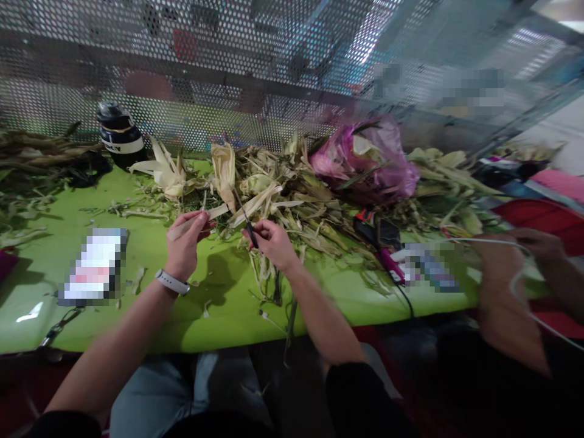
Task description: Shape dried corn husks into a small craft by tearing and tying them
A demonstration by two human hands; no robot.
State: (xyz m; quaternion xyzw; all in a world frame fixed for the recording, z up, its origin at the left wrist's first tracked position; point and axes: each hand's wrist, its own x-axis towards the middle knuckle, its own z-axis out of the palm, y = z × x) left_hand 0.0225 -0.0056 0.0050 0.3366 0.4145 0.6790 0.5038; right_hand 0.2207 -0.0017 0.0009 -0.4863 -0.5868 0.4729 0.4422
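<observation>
Pinching a husk strip (219,212) are left fingers (199,221); right fingers (263,227) clasp a dark tool (249,227).

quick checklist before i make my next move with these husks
1. Left hand grips husk strip: ok.
2. Right hand grips dark-handled tool by its handle: ok.
3. Tool tip pointing away from the person's body: ok.
4. Green table free of loose husks: not ok, they're strewn about.
5. Phone apart from both hands: ok.
6. Tool's sharpness: cannot tell.
</observation>
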